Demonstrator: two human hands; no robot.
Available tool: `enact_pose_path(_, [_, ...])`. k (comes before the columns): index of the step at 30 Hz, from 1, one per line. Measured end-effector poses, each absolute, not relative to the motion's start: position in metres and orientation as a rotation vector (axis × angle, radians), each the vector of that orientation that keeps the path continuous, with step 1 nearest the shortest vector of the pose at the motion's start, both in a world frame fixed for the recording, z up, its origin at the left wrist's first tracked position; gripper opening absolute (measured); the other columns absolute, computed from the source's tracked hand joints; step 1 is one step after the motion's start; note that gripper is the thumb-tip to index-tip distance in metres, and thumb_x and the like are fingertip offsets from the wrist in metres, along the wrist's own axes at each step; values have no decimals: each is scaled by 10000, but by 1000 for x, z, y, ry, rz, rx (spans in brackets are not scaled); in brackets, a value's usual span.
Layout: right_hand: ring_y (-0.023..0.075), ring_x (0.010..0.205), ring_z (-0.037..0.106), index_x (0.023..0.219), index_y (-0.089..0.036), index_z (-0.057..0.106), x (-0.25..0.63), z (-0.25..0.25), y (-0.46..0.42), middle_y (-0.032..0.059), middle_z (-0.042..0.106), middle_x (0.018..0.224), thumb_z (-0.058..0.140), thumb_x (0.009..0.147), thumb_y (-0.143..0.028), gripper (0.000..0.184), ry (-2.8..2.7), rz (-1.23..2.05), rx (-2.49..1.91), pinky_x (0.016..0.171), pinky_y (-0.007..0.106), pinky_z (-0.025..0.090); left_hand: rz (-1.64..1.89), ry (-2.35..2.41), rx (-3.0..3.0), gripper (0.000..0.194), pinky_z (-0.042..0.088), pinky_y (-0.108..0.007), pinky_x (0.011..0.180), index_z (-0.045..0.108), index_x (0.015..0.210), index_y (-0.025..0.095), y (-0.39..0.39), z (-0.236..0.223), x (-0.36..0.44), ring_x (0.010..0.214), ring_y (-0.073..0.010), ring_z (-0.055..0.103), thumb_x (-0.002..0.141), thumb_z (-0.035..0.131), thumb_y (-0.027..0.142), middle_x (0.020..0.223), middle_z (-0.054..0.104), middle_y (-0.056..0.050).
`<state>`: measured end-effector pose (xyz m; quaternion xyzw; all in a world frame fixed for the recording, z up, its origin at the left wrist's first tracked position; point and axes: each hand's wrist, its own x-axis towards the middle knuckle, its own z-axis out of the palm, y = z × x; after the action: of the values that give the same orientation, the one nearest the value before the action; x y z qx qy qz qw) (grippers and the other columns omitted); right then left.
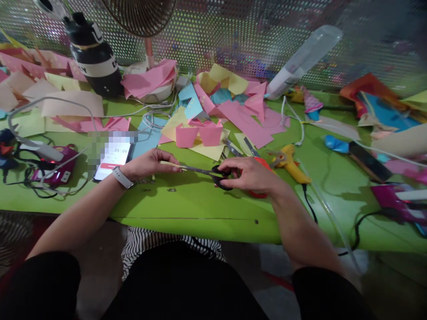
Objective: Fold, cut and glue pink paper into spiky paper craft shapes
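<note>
My left hand (153, 163) pinches a narrow pale yellow strip (171, 165), seemingly paper, over the green table. In my right hand (247, 174) is a pair of black-handled scissors (203, 171), fingers in the loops, blades pointing left. The blade tips meet the strip beside my left fingertips; whether they cut into it I cannot tell. Red-handled scissors (263, 171) lie partly hidden behind my right hand. Just beyond stand folded pink paper pieces (203, 134). Small scraps (171, 190) lie on the table below the strip.
A phone (115, 155) lies by my left wrist. To the right rests a yellow glue gun (293, 165) with its cord. Coloured paper, a black bottle (96, 62), a fan (142, 13) and a clear plastic bottle (305, 60) line the back. Cables and purple power strips (60, 166) sit at both sides.
</note>
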<state>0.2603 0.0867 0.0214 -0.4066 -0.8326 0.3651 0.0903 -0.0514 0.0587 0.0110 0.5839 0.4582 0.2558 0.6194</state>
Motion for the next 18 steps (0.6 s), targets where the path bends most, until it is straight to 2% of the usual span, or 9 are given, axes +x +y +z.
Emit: enact_pose_path(18, [169, 727, 584, 893, -247, 716, 258, 23, 87, 1, 685, 815, 724, 719, -379, 218, -2521, 1127, -1213, 648, 300, 412, 559, 1034, 1374, 205, 534, -252, 669, 794, 815, 192, 58, 10, -53, 709, -140, 644, 721, 807, 374, 817, 744, -57])
